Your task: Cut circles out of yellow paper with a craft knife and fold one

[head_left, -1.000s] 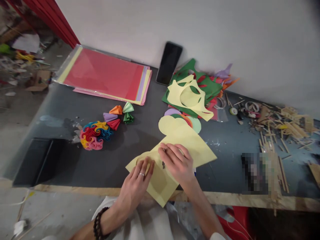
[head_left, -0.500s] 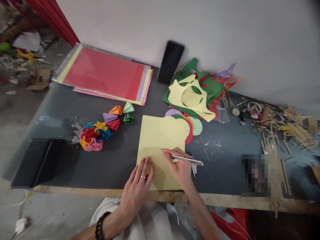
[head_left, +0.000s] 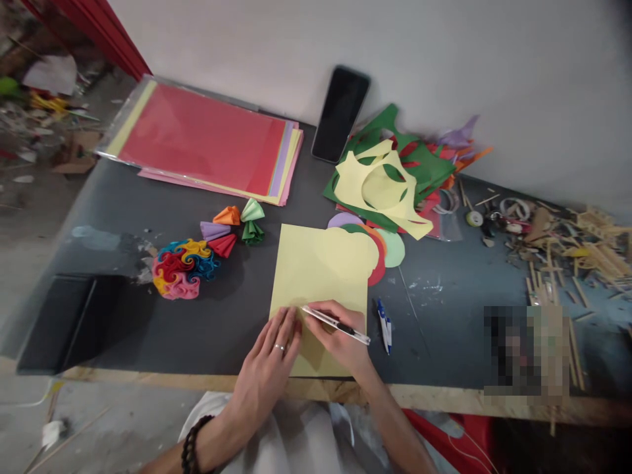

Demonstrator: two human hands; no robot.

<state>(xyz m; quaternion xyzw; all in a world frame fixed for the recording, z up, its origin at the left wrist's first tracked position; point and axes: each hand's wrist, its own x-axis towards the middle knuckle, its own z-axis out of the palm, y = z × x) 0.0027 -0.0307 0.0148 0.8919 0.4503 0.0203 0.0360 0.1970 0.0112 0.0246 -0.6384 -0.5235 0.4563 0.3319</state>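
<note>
Aslant, cutter point(head_left: 336, 324) over yellow paper point(head_left: 299, 270)

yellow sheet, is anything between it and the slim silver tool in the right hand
Nothing visible stands between the slim silver tool in the right hand and the yellow sheet beneath. The left hand lies partly on the sheet, its fingertips close beside the tool's left end.

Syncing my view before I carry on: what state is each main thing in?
Yellow sheet, flat
Left hand, resting on the sheet, fingers extended
Cutter, held at a slant; blade state unclear
Right hand, closed around the cutter
Phone, propped up, screen dark
Yellow scrap, cut through with holes
Orange paper piece, folded
</note>
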